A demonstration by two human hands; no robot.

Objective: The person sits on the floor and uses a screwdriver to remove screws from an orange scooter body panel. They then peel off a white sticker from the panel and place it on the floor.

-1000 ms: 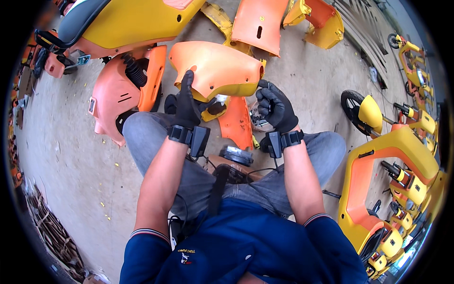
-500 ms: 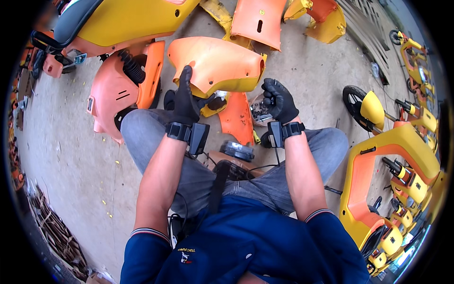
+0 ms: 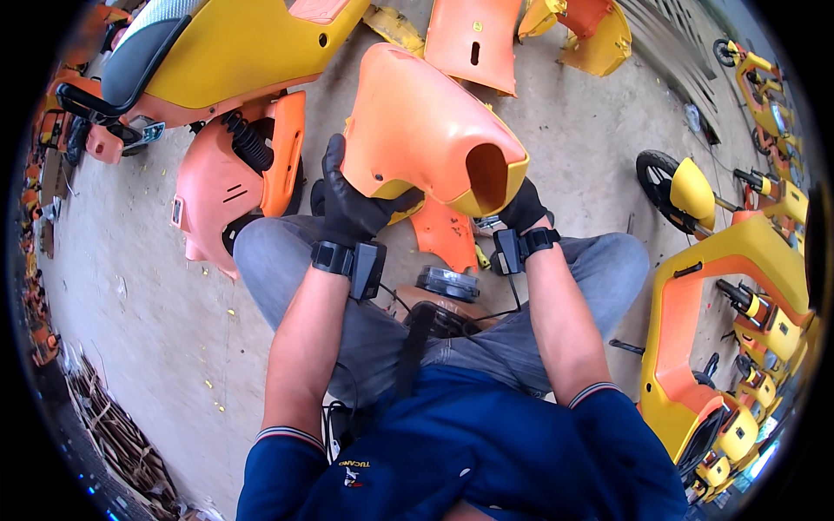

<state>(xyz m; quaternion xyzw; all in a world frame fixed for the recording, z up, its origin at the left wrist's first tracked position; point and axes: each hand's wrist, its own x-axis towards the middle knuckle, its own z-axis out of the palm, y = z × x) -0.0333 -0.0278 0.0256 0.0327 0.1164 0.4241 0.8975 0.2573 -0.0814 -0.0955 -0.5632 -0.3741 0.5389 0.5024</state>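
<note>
An orange plastic scooter panel (image 3: 408, 122) with a yellow edge and an oval opening is tilted in front of me. My left hand (image 3: 356, 200), in a black glove, grips its lower left edge. My right hand (image 3: 521, 204), also gloved, is at the panel's right end, its fingers mostly hidden behind it. A loose orange piece (image 3: 443, 239) lies below the panel, and a clear dark-rimmed round part (image 3: 447, 282) sits between my legs.
A pink front cover (image 3: 213, 195) with a shock absorber stands left. A yellow scooter body (image 3: 226, 52) is upper left. More panels (image 3: 469, 39) lie ahead. A yellow-orange frame (image 3: 669, 347), a wheel (image 3: 660, 191) and several scooters are right; scrap strips (image 3: 113, 434) lie lower left.
The panel has turned, its right end coming down toward me and showing the opening. My right hand has moved lower and behind that end; my left hand still holds the panel.
</note>
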